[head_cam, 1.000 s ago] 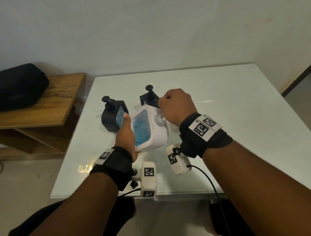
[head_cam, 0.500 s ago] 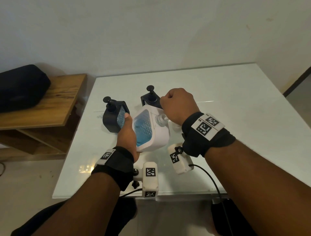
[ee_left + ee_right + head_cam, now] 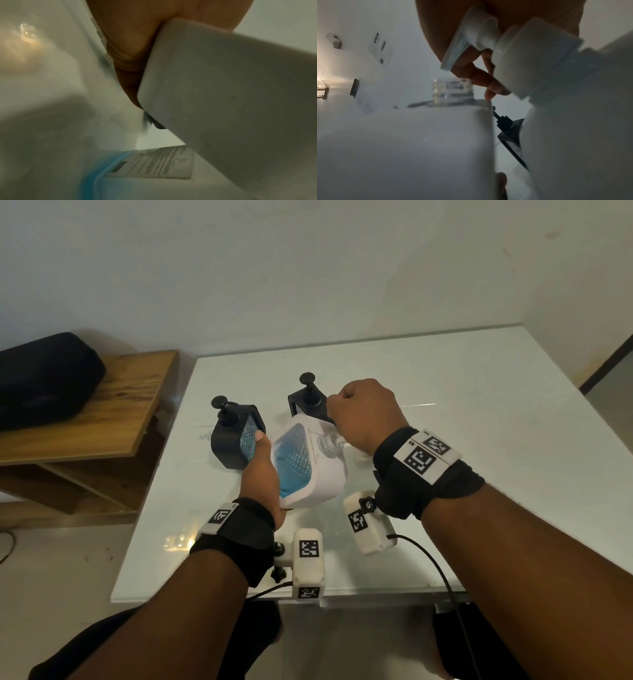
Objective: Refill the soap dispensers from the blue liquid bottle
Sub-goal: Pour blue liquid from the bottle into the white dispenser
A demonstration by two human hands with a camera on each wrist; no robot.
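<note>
Little shift since before: left hand (image 3: 260,474) gripping white dispenser (image 3: 322,470), right hand (image 3: 363,414) pinching its pump; label unreadable.

Both bare forearms are wearing black fabric wrist wraps (image 3: 236,539) bearing white plates printed with black square-code markers (image 3: 425,455). White camera housings (image 3: 308,565) carrying the same markers are hanging under each wrist on black screw mounts (image 3: 368,503), and thin black cables (image 3: 435,563) are trailing from them.

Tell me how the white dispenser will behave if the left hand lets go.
The white dispenser is tilted, so it would likely tip or drop flat. Its blue liquid seems partly filled, probably sloshing. The smooth shell may slip on the glossy table.
</note>
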